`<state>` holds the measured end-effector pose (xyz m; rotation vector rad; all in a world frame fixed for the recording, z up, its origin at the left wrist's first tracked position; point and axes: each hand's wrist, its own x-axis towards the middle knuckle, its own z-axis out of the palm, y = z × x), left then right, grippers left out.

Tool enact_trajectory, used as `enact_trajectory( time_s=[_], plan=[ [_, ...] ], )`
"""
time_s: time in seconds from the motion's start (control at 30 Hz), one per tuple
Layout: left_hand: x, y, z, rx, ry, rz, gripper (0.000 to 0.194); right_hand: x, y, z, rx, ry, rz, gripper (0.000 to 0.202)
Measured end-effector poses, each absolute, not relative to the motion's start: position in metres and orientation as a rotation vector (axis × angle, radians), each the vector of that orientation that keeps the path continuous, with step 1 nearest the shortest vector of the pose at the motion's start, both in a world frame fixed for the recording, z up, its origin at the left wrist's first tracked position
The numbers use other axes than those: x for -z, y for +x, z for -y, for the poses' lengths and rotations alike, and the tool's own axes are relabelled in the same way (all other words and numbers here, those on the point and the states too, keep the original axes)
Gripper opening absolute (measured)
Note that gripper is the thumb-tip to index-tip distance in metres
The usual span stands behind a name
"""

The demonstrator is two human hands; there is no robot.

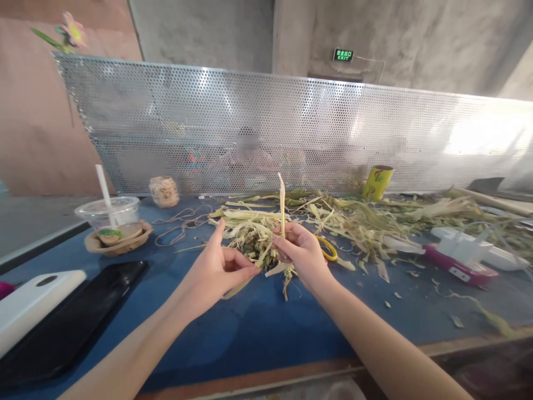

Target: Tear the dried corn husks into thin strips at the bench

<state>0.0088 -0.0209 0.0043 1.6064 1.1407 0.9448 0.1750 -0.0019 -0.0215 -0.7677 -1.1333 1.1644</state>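
My right hand [303,251] is closed, thumb and fingers pinching a narrow pale strip of dried husk [282,201] that stands upright above them. To its left, my left hand [216,261] has thumb and fingertips pressed together at the end of a dry leaf strip [260,261], while one finger points up. Between and behind the hands lies a bundle of frayed dried husk [250,236], partly hidden by my fingers. A yellow loop handle [330,249] shows just beyond my right hand; the rest of that tool is covered.
Loose husk scraps [350,222] spread across the blue table [258,339]. At left are a phone [79,316], a white device [33,303], a lidded cup [109,214], twine [183,222] and a jar [164,192]. Chargers [462,250] lie right. A perforated metal screen [200,122] stands behind.
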Motion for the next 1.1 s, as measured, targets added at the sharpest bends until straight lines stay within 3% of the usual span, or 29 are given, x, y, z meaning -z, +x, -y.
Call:
enact_trajectory(
  time_s=[0.2, 0.37, 0.6, 0.87, 1.1],
  plan=[
    [-0.002, 0.003, 0.023, -0.804, 1.67, -1.086, 0.108, 0.019, 0.176, 0.004, -1.351, -0.782, 1.195, 0.032],
    [0.007, 0.012, 0.022, -1.122, 1.923, -1.105, 0.112, 0.02, 0.172, 0.006, -1.428, -0.789, 1.246, 0.032],
    [0.003, 0.018, 0.026, -1.218, 1.853, -1.028, 0.102, 0.024, 0.169, 0.007, -1.196, -0.839, 1.439, 0.028],
    [0.002, 0.015, 0.02, -1.052, 1.639, -1.01, 0.1, 0.021, 0.173, 0.007, -1.163, -0.738, 1.399, 0.013],
    [-0.006, 0.017, 0.024, -0.979, 1.527, -0.981, 0.098, 0.02, 0.174, 0.007, -1.19, -0.709, 1.428, 0.012]
  ],
)
